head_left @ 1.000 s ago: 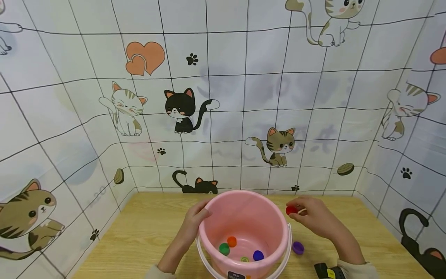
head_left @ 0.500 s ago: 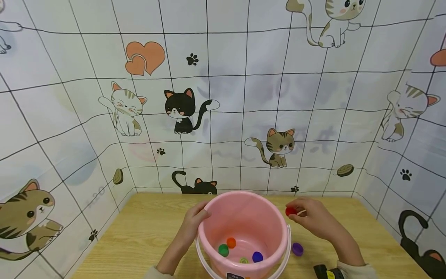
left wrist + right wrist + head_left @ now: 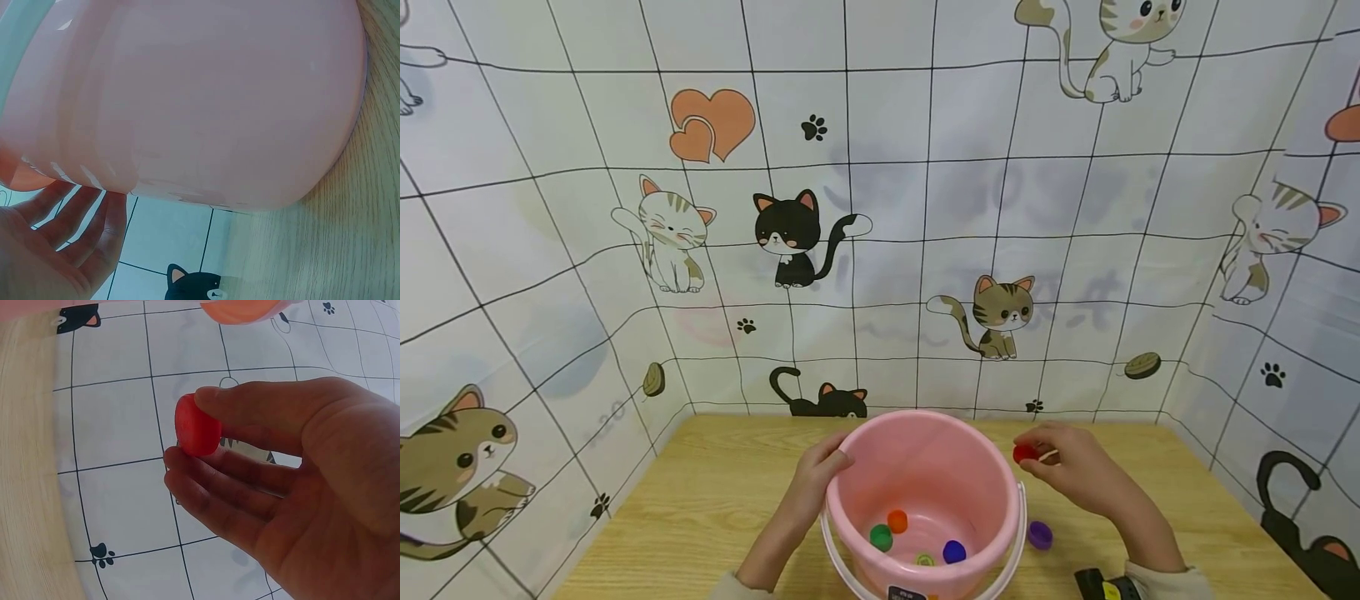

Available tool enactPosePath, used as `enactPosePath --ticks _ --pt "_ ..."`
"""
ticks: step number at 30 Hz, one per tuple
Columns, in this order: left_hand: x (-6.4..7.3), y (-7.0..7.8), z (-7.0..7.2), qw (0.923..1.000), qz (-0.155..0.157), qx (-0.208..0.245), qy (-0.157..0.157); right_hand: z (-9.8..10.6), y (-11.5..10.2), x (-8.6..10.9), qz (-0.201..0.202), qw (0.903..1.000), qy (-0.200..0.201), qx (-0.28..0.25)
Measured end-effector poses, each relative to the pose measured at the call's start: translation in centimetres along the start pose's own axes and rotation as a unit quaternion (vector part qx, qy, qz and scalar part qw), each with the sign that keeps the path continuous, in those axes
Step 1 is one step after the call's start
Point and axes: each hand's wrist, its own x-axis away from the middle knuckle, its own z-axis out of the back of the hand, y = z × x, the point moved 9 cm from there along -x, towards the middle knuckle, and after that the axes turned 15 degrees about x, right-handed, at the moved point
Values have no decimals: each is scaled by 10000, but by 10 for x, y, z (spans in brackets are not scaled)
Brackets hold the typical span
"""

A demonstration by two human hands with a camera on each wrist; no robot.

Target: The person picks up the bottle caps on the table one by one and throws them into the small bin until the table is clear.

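A pink bucket [image 3: 917, 467] stands upright on the table at the lower middle of the head view. My left hand [image 3: 812, 479] grips its left rim, thumb over the edge; in the left wrist view the fingers [image 3: 94, 231] press the outer wall. To the right of the rim, my right hand [image 3: 1075, 468] holds a red bottle cap [image 3: 199, 425] between thumb and fingertips, apart from the bucket. Inside lie an orange cap [image 3: 897, 522], a green cap [image 3: 881, 538], a blue cap [image 3: 954, 552] and a small yellow-green cap [image 3: 925, 560].
A purple cap [image 3: 1041, 535] lies on the wooden table [image 3: 715, 483], right of the bucket. The bucket's white handle [image 3: 1019, 542] hangs down at the near side. Cat-patterned sheeting [image 3: 887, 192] rises behind and at both sides. A black-and-yellow device [image 3: 1105, 586] sits by the right wrist.
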Motion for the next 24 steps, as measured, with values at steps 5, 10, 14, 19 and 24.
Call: enactPosePath --ticks 5,10,14,19,24 --pt "0 1 -1 10000 -56 30 -44 -1 -2 0 52 10000 17 7" --pt "1 2 -1 9999 -93 44 -119 0 0 -1 -10 10000 37 60" --pt "1 3 -2 9998 -101 14 -147 0 -1 -1 20 9999 50 85" --pt "2 4 -2 9999 -112 8 -119 2 -1 -1 -7 9999 60 108" --pt "2 3 -2 9999 -80 9 -70 3 -2 1 5 9999 84 108"
